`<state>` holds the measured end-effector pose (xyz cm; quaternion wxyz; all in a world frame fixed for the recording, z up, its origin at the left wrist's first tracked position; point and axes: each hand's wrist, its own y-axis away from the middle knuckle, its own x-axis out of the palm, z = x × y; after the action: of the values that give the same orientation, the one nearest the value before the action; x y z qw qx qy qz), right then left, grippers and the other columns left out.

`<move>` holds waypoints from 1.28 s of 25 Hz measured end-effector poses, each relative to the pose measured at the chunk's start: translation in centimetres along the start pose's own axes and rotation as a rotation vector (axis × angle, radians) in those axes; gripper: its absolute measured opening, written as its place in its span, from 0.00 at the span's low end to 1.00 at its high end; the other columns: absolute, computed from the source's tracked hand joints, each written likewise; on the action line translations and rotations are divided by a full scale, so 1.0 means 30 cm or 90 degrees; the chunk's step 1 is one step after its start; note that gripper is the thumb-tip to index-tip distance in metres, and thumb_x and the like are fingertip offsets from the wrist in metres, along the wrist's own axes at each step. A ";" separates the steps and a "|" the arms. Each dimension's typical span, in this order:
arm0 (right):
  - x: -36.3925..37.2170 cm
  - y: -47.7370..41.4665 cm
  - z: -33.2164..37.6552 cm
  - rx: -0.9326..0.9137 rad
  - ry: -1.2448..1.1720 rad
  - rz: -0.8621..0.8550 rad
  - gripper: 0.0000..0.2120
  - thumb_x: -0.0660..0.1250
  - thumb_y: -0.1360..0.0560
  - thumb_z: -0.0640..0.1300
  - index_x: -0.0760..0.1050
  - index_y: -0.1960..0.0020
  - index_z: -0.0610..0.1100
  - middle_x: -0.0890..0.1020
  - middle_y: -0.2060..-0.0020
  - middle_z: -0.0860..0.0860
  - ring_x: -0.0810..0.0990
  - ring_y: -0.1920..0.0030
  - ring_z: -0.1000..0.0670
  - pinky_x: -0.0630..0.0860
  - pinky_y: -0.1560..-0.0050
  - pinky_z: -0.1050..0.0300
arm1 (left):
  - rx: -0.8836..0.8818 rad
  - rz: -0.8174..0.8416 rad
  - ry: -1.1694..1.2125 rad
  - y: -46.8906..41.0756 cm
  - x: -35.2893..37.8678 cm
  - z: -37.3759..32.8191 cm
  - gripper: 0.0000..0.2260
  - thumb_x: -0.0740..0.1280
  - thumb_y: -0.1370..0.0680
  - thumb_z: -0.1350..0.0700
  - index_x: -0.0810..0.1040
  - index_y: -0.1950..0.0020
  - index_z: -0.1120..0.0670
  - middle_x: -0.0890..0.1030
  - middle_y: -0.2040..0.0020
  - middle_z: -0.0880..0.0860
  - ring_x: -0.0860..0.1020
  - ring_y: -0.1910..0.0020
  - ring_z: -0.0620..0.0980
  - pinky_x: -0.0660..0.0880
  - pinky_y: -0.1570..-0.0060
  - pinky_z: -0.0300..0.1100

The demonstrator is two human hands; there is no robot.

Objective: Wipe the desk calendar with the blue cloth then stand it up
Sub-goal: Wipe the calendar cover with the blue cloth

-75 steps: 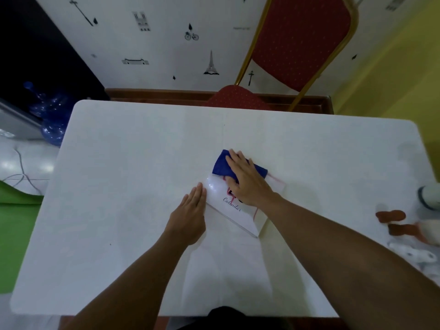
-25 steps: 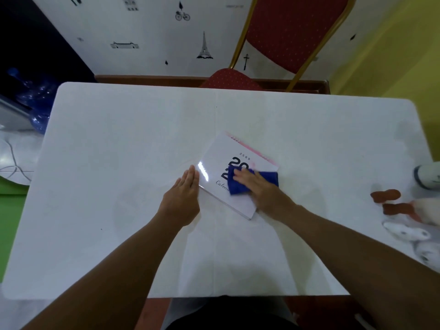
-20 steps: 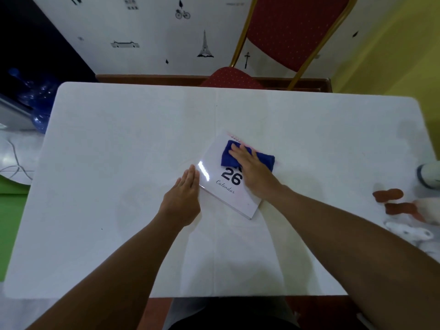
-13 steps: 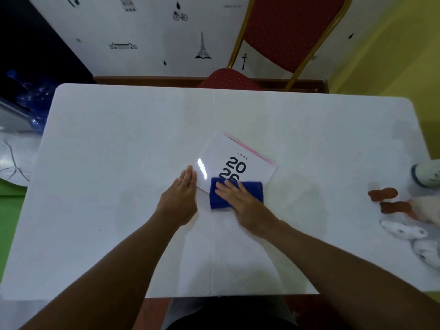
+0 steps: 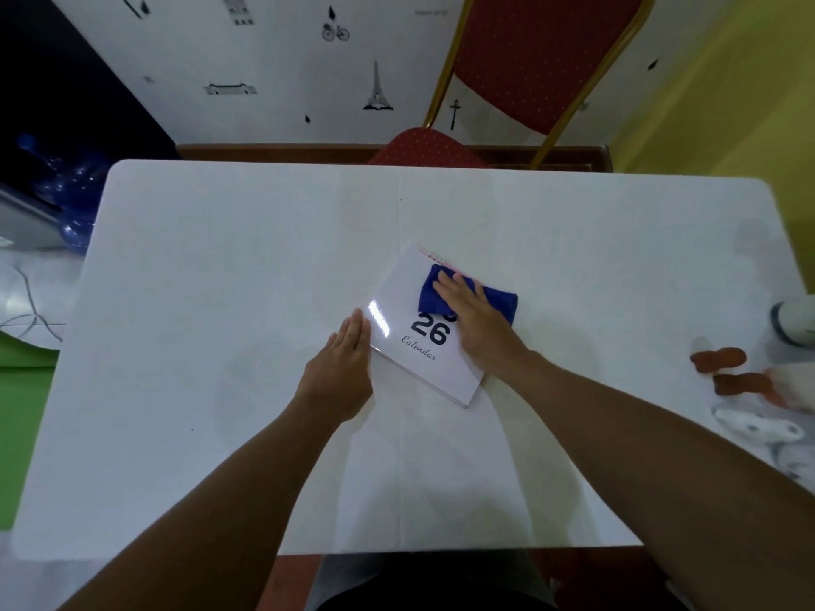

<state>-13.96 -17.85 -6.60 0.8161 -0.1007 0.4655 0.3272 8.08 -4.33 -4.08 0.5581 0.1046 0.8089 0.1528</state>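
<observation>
The white desk calendar (image 5: 412, 359) lies flat and slanted near the middle of the white table (image 5: 220, 302), its cover showing "26" and "Calendar". A folded blue cloth (image 5: 498, 302) rests on the calendar's far part, over the upper digits and the pink spiral edge. My right hand (image 5: 474, 321) presses flat on the cloth, fingers pointing away from me. My left hand (image 5: 342, 372) lies flat on the table with its fingertips against the calendar's left edge, holding nothing.
A red chair (image 5: 520, 59) with a gold frame stands behind the table's far edge. Several small items, two reddish-brown pieces (image 5: 719, 359) and white objects (image 5: 758, 427), sit at the table's right edge. A blue plastic bag (image 5: 70, 183) lies on the floor, left.
My right hand has slid the cloth from the calendar's near edge up to its far part, uncovering "26" and "Calendar". My left hand has stayed at the calendar's left edge.
</observation>
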 end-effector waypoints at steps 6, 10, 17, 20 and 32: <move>0.117 0.264 0.083 -0.110 0.036 -0.019 0.36 0.62 0.28 0.20 0.64 0.22 0.38 0.64 0.21 0.45 0.58 0.20 0.43 0.52 0.19 0.46 | -0.007 0.016 -0.006 -0.006 0.000 0.007 0.30 0.54 0.20 0.62 0.43 0.21 0.59 0.42 0.20 0.56 0.45 0.21 0.52 0.52 0.25 0.45; 0.090 0.374 0.062 -0.230 0.050 0.065 0.34 0.65 0.27 0.21 0.66 0.23 0.37 0.67 0.22 0.45 0.62 0.21 0.44 0.56 0.20 0.46 | -0.008 0.010 -0.002 -0.003 -0.004 0.005 0.30 0.53 0.21 0.63 0.44 0.21 0.60 0.43 0.20 0.56 0.46 0.21 0.52 0.52 0.25 0.46; -0.031 0.036 -0.002 0.000 -0.018 0.058 0.38 0.56 0.24 0.20 0.59 0.19 0.44 0.56 0.19 0.53 0.49 0.20 0.55 0.48 0.22 0.58 | 0.001 0.003 0.005 -0.003 -0.004 0.009 0.29 0.53 0.21 0.64 0.45 0.21 0.61 0.45 0.20 0.57 0.48 0.21 0.53 0.52 0.26 0.45; -0.009 -0.002 0.008 0.013 -0.024 0.035 0.36 0.56 0.22 0.21 0.59 0.19 0.44 0.56 0.18 0.53 0.46 0.22 0.58 0.47 0.23 0.59 | 0.004 0.000 0.005 -0.003 0.001 0.012 0.29 0.53 0.21 0.65 0.45 0.21 0.61 0.45 0.20 0.57 0.48 0.21 0.54 0.51 0.26 0.45; 0.103 0.410 0.136 -0.221 0.050 0.013 0.34 0.71 0.28 0.22 0.70 0.25 0.37 0.70 0.24 0.42 0.68 0.24 0.44 0.66 0.24 0.48 | -0.013 0.016 -0.005 -0.008 -0.008 0.003 0.30 0.52 0.21 0.64 0.44 0.21 0.60 0.43 0.20 0.56 0.46 0.21 0.52 0.51 0.25 0.45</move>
<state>-17.76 -5.15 -5.21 0.7643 -0.2482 0.4343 0.4070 8.25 -4.62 -3.98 0.5604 0.1099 0.8036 0.1679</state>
